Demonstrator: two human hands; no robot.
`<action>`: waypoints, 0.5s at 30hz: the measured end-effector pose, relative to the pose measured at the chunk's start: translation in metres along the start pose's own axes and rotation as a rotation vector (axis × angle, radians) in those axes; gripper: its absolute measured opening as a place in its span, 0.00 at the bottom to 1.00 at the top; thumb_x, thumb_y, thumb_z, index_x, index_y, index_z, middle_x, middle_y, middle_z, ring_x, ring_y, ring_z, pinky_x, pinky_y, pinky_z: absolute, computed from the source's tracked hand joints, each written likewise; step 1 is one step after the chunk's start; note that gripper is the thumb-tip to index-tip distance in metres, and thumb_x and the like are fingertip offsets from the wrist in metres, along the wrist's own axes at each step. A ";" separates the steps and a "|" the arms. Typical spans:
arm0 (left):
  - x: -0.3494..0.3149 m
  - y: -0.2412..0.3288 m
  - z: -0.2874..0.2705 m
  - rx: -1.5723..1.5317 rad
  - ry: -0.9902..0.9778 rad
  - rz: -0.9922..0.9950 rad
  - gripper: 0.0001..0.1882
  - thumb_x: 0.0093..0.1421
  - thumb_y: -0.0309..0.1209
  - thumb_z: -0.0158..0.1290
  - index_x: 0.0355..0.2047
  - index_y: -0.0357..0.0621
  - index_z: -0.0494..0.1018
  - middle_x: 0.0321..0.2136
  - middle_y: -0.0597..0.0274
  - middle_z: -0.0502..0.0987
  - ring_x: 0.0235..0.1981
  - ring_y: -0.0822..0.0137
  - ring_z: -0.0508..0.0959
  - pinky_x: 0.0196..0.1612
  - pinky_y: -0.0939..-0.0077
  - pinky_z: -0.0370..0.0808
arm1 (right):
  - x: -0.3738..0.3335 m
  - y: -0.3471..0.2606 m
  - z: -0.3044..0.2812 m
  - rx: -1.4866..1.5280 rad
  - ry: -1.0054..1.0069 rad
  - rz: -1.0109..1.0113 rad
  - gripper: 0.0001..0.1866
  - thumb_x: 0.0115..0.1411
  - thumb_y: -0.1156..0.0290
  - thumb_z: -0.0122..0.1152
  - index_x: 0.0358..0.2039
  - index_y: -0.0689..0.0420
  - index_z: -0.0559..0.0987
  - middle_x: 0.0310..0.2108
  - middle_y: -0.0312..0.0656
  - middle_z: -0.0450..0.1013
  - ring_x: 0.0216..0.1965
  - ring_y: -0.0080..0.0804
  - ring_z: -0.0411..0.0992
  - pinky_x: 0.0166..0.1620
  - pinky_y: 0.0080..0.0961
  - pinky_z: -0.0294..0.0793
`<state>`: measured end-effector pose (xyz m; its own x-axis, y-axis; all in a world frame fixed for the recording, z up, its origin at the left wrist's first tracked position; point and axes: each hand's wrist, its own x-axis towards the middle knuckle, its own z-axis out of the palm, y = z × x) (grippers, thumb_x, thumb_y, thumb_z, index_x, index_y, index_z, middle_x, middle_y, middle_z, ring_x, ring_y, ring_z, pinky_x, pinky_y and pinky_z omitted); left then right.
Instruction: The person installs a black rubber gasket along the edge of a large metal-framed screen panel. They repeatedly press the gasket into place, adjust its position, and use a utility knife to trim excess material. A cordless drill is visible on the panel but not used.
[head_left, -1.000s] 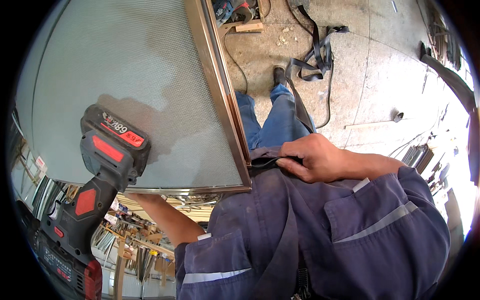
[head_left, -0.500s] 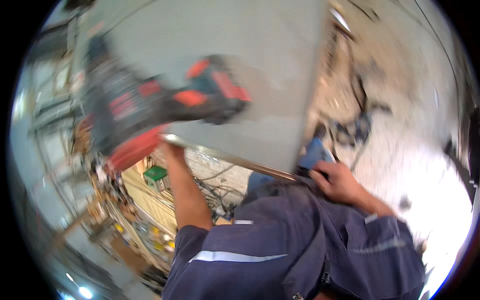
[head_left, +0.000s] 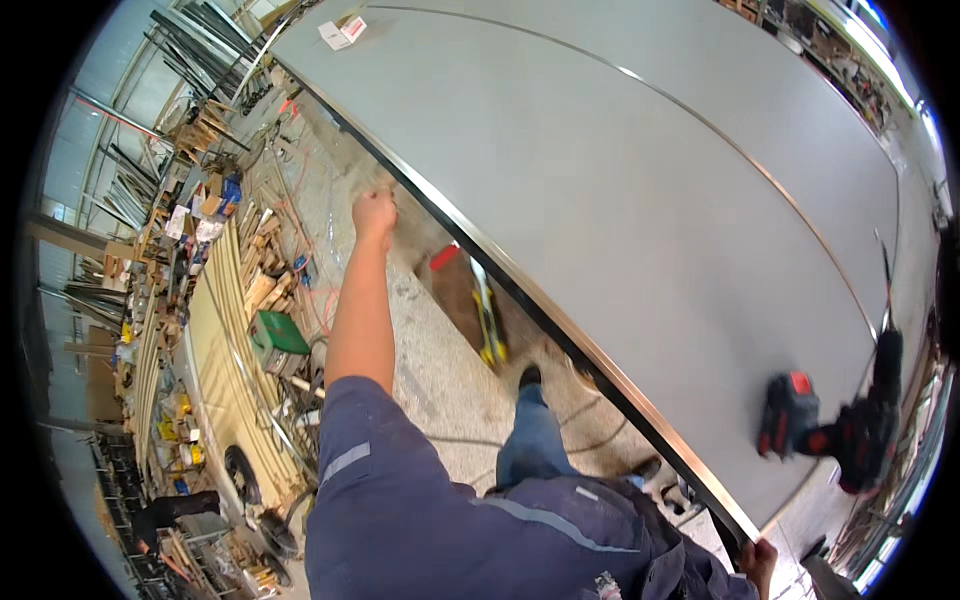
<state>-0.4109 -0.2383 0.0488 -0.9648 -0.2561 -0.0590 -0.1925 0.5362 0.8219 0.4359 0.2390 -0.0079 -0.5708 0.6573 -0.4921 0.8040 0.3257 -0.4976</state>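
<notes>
A large grey panel (head_left: 620,200) with metal-trimmed edges lies in front of me, running from far left to near right. My left hand (head_left: 375,213) is stretched out beside its long left edge, apart from it, with the fingers curled closed; whatever may be in them is hidden. At the near right corner, my right hand (head_left: 760,562) grips the panel's edge, partly cut off from sight by my sleeve. A black and red cordless drill (head_left: 862,432) with a long bit lies on the panel's right end.
A small white box (head_left: 342,33) sits at the panel's far left. Below its edge, a yellow tool (head_left: 490,335) lies on a brown board. Left on the floor are a green case (head_left: 280,333), wood offcuts (head_left: 268,265) and long strips. Another person's dark sleeve (head_left: 180,510) shows lower left.
My view has swung, so more of the panel shows and the drill appears farther off at right. My right hand has gone from beside my waist to the panel's corner; my left arm extends farther forward.
</notes>
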 end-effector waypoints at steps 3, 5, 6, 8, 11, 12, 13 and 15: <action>0.129 0.009 0.026 0.145 0.228 0.127 0.19 0.60 0.39 0.43 0.36 0.33 0.74 0.33 0.44 0.77 0.33 0.52 0.78 0.30 0.62 0.71 | -0.028 -0.023 0.016 -0.174 0.146 0.157 0.14 0.56 0.66 0.53 0.20 0.64 0.73 0.18 0.50 0.70 0.23 0.40 0.69 0.28 0.35 0.66; 0.179 0.007 0.034 0.021 0.114 -0.144 0.22 0.61 0.41 0.41 0.38 0.31 0.73 0.36 0.40 0.76 0.37 0.48 0.77 0.35 0.57 0.71 | -0.052 -0.072 0.009 -0.237 0.204 0.345 0.18 0.58 0.59 0.52 0.26 0.65 0.74 0.25 0.60 0.71 0.31 0.57 0.70 0.36 0.45 0.68; 0.233 -0.035 0.023 0.037 0.038 -0.090 0.24 0.61 0.42 0.40 0.37 0.29 0.74 0.36 0.38 0.76 0.36 0.47 0.77 0.35 0.57 0.71 | -0.034 -0.164 0.008 -0.274 0.194 0.409 0.19 0.58 0.59 0.51 0.21 0.62 0.76 0.21 0.57 0.71 0.29 0.55 0.70 0.34 0.45 0.68; 0.240 -0.019 0.048 -0.117 0.033 -0.157 0.25 0.62 0.42 0.39 0.36 0.28 0.74 0.35 0.36 0.75 0.36 0.47 0.77 0.36 0.57 0.71 | -0.050 -0.157 0.008 -0.501 0.217 0.356 0.20 0.58 0.58 0.49 0.22 0.63 0.76 0.22 0.58 0.71 0.29 0.56 0.70 0.35 0.45 0.68; 0.296 -0.050 0.043 0.003 0.079 0.064 0.25 0.62 0.42 0.39 0.36 0.28 0.73 0.35 0.36 0.75 0.37 0.47 0.77 0.37 0.58 0.70 | -0.054 -0.151 0.013 -0.706 0.153 0.457 0.20 0.57 0.56 0.51 0.25 0.63 0.77 0.26 0.58 0.73 0.32 0.56 0.71 0.37 0.44 0.69; 0.281 -0.026 0.049 0.001 0.121 0.115 0.25 0.62 0.43 0.39 0.36 0.28 0.74 0.36 0.36 0.75 0.37 0.47 0.77 0.37 0.58 0.70 | -0.065 -0.147 0.026 -0.762 0.111 0.473 0.19 0.56 0.57 0.52 0.26 0.62 0.77 0.28 0.57 0.73 0.33 0.55 0.71 0.39 0.43 0.69; 0.280 -0.016 0.048 -0.003 0.180 0.144 0.25 0.61 0.43 0.40 0.35 0.28 0.74 0.36 0.37 0.75 0.37 0.46 0.76 0.37 0.58 0.70 | -0.063 -0.147 0.030 -0.839 0.066 0.469 0.18 0.55 0.57 0.53 0.26 0.62 0.77 0.29 0.57 0.73 0.34 0.55 0.71 0.40 0.43 0.69; 0.312 -0.031 0.048 -0.330 0.189 -0.051 0.23 0.61 0.40 0.42 0.36 0.26 0.73 0.36 0.42 0.76 0.36 0.50 0.77 0.36 0.60 0.72 | -0.057 -0.144 0.020 -0.830 0.051 0.525 0.18 0.54 0.57 0.53 0.29 0.62 0.77 0.31 0.57 0.73 0.36 0.54 0.71 0.42 0.42 0.69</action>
<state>-0.7144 -0.2964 -0.0225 -0.8996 -0.4361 -0.0237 -0.1413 0.2393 0.9606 0.3487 0.1410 0.0774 -0.1157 0.8771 -0.4661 0.8263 0.3454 0.4448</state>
